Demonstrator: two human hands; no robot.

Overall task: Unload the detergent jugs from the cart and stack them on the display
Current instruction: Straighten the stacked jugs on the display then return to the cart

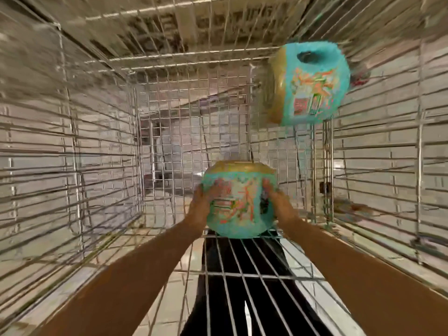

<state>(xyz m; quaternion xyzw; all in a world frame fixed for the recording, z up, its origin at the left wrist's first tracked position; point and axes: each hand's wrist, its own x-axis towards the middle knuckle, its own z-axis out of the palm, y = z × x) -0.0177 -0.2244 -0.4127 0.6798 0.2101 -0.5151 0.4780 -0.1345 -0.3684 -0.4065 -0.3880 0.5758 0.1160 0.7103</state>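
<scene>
Left hand (200, 207) and right hand (279, 204) clamped on opposite sides of teal jug (238, 202), low at centre inside wire cart (97, 141). Second jug (311, 86) tipped by cart's far right corner, well apart. Frame blurred.

We see pale floor tiles (169, 299) down under our left hand (199, 207). A small red blur (361, 77) sits high above our right hand (278, 204).
</scene>
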